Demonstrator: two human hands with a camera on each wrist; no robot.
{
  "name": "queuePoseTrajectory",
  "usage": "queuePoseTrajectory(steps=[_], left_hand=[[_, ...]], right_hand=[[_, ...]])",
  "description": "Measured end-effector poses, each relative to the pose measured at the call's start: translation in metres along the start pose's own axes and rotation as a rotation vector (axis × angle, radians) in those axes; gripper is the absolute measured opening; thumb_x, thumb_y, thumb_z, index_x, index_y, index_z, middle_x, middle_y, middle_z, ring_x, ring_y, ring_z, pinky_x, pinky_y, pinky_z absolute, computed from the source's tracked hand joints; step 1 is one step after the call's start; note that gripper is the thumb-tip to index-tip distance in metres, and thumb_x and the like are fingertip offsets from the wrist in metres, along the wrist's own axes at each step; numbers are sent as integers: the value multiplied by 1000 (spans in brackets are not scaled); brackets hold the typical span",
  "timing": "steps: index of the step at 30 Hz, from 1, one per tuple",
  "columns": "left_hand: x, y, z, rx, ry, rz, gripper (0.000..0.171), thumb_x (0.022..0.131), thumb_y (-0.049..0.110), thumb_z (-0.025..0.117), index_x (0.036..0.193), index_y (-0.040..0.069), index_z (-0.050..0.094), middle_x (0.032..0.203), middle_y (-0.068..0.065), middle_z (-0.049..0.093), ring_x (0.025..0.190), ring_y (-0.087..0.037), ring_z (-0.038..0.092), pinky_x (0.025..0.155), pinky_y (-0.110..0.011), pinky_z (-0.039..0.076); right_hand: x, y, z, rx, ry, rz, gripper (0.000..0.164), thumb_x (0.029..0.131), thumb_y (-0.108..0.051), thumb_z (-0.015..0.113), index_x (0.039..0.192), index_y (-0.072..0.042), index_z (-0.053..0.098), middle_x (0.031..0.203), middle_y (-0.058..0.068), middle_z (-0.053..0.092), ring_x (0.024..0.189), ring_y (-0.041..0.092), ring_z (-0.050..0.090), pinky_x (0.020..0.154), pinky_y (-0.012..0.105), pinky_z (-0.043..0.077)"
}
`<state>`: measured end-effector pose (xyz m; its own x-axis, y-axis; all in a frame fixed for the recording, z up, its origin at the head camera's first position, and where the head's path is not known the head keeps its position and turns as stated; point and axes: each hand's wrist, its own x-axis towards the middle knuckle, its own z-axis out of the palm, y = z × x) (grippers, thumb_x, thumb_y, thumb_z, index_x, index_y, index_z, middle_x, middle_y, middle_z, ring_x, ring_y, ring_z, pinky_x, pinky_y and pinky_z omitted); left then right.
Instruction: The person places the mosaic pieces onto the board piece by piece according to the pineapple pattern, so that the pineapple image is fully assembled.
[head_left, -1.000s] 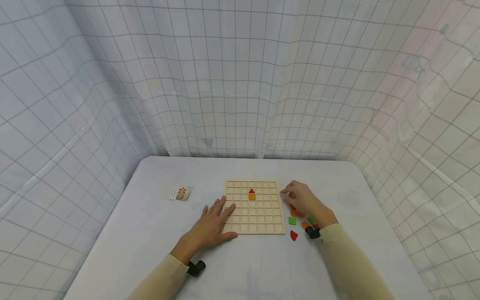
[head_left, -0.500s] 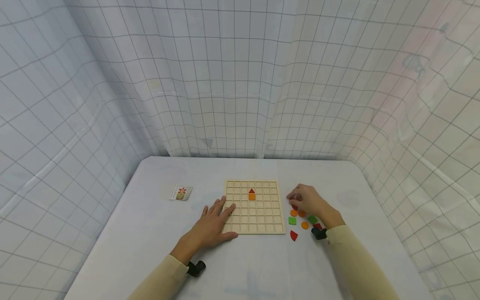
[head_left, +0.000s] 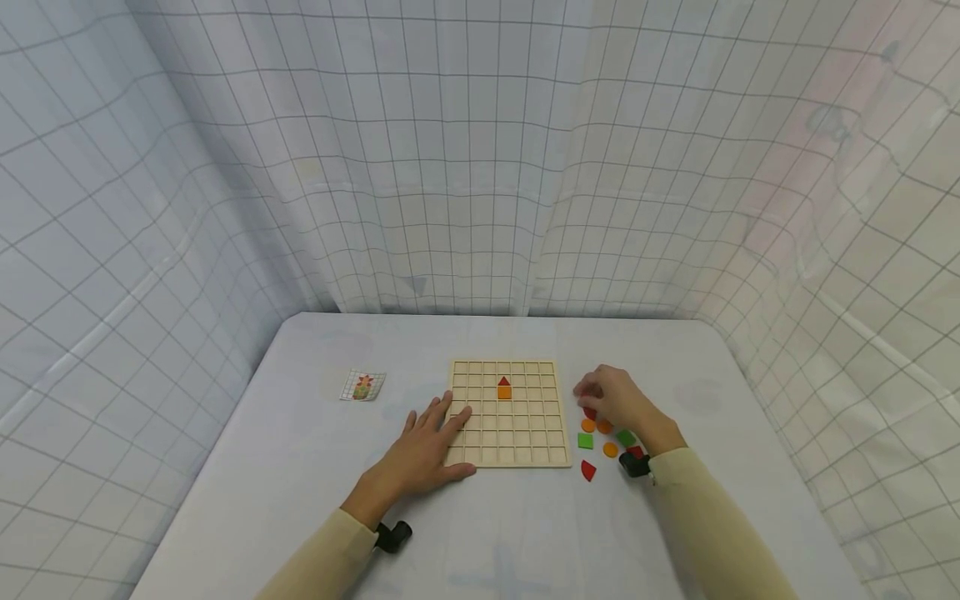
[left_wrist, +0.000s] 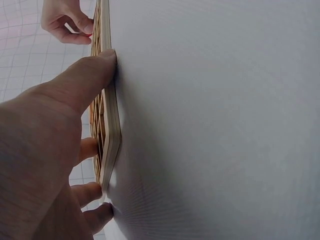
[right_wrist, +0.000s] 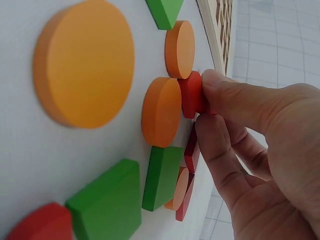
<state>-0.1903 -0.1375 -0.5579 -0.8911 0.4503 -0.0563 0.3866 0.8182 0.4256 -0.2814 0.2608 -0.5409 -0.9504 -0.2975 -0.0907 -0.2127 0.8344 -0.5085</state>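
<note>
A pale wooden grid board (head_left: 517, 435) lies in the middle of the table, with a red triangle (head_left: 504, 382) directly above an orange square (head_left: 505, 392) in its cells. My left hand (head_left: 422, 457) rests spread on the board's left edge; the left wrist view has its thumb along the rim. Right of the board, my right hand (head_left: 618, 400) is over the loose pieces. In the right wrist view its thumb and fingers pinch a small red piece (right_wrist: 213, 111), mostly hidden by the fingertips. Just behind that lies another red piece (right_wrist: 189, 94), beside an orange disc (right_wrist: 161, 112).
Green squares (head_left: 585, 441), orange discs (head_left: 611, 450) and a red fan-shaped piece (head_left: 588, 471) are scattered right of the board. A small gridded picture card (head_left: 363, 386) lies to its left. White gridded curtains (head_left: 450, 167) surround the table.
My right hand has drawn back from the board's right edge, moving a little right, and has stayed nearly still over the last half second. The left hand has kept its place.
</note>
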Motion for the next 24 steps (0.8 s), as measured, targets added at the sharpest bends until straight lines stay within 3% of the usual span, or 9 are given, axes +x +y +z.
queuePoseTrajectory(steps=[10,14,20,24], left_hand=[[0,0,0,8,3,6,99,103,57,87,181,15,44,193,-28,23,178,-54,30,137,-84,28],[1,1,0,9,3,0,99,102,57,87,181,15,44,193,-27,23,178,-53,30,138,-83,27],[1,1,1,10,0,-7,99,102,57,87,181,15,44,194,-26,23,179,-52,29,138,-83,27],[0,2,0,9,-3,-9,98,103,57,87,181,15,44,194,-26,22,179,-52,28,138,-83,27]], right_hand=[[0,1,3,64,31,32,8,109,-15,84,117,-13,84,111,5,82,98,20,71,97,42,69],[0,0,4,82,60,41,7,111,-16,83,117,-14,83,109,5,81,94,20,69,91,36,67],[-1,-5,7,135,117,3,11,111,-18,83,119,-11,82,106,7,81,83,18,67,75,25,62],[1,-12,9,174,166,-37,12,110,-19,84,119,-10,83,112,7,84,89,19,73,76,26,62]])
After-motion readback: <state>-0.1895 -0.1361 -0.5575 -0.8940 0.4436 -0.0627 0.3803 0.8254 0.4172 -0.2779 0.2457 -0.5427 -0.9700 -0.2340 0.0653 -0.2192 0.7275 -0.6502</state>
